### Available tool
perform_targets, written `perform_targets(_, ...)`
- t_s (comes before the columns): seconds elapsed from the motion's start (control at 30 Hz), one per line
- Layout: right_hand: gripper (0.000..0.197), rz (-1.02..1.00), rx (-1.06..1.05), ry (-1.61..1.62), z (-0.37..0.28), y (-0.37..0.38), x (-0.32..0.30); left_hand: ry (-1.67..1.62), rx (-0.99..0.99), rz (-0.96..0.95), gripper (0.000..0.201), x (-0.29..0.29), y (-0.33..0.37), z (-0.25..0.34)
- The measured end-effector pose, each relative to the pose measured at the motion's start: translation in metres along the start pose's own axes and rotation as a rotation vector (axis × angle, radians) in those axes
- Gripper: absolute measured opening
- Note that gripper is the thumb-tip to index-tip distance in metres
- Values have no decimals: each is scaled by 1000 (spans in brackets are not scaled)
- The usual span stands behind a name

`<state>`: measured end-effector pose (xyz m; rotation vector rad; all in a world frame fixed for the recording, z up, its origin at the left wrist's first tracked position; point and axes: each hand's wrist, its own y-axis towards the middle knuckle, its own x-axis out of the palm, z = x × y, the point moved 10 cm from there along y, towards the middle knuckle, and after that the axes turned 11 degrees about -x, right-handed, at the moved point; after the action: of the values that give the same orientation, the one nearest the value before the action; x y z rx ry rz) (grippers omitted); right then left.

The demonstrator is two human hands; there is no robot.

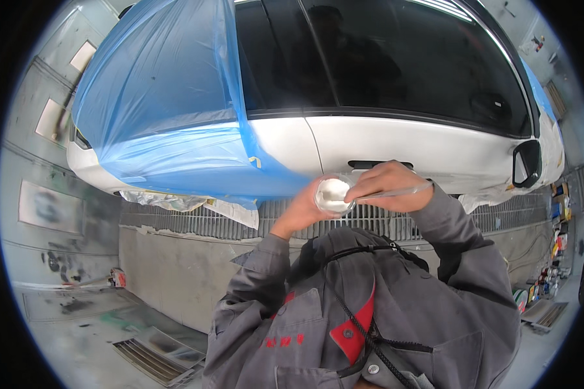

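Note:
In front of my body, my left hand (303, 209) is wrapped round the side of a clear cup (336, 210). White liquid (334, 190), which looks like paint, shows inside it. My right hand (390, 186) pinches a clear, thin strip (405, 192), possibly a stirring stick. Its inner end reaches to the cup's right rim, and the other end sticks out past my right wrist. Whether the strip dips into the liquid is hidden by my fingers. Just beyond both hands is the white car door (396, 139) with its handle (379, 164).
Blue masking film (169, 84) covers the car's left part. Dark side windows (396, 65) and a wing mirror (527, 164) lie beyond my hands. A floor grate (292, 214) runs along the car. Several cans and bottles (551, 259) line the right wall.

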<state>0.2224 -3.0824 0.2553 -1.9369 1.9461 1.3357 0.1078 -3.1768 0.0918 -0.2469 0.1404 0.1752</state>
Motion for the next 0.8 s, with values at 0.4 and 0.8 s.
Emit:
perform_targets(0.4,20,728,558,206,64,-65,17,-5,-16,324,84,0,6,-20)
perform_targets(0.8,20,208,289,219,36,-16,13,107,38,57,85,8,-11,-6)
